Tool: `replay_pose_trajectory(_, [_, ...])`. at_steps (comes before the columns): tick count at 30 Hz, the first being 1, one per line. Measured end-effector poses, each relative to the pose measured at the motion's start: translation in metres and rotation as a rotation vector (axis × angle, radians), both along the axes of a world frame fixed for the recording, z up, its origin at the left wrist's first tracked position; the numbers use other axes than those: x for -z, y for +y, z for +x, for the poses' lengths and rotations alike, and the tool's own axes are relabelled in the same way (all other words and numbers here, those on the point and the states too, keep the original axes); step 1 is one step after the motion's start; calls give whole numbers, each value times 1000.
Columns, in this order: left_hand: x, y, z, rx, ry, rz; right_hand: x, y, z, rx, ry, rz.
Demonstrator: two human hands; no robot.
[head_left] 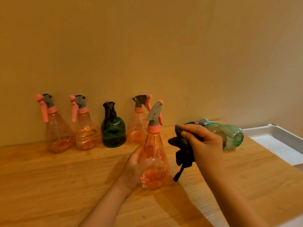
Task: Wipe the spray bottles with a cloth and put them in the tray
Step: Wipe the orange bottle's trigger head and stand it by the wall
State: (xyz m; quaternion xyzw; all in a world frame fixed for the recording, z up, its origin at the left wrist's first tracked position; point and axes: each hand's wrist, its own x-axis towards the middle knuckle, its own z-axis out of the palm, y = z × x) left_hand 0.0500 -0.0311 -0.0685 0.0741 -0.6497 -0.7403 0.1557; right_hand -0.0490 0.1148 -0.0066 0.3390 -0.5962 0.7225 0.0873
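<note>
An orange spray bottle [155, 161] is held upright above the tabletop [49, 185] by the left hand [136, 167], fingers curled round its body. At its three o'clock, a dark cloth [183, 149] is gripped by the right hand [205, 145].

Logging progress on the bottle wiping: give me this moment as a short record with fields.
left hand: holds pink spray bottle upright, above the table
right hand: grips dark cloth, beside that bottle
by the wall: three pink bottles, one dark green bottle
lying on its side: teal bottle
tray: white, no bottles visible inside
</note>
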Motion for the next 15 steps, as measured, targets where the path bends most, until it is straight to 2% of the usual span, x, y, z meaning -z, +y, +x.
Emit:
replay_pose_trajectory(3, [6, -1, -3, 35, -18, 136, -11, -10, -6, 48, 72, -4])
replay_pose_trajectory(8, [4, 3, -1, 132, -27, 99, -40, -39, -13, 177, 448, 163])
replay_pose_trajectory(11, [2, 4, 0, 116, -36, 48, -25, -48, -11, 185, 544, 241])
replay_pose_trajectory(15, [1, 2, 1, 107, -53, 27, 3, -34, -2, 192, 616, 238])
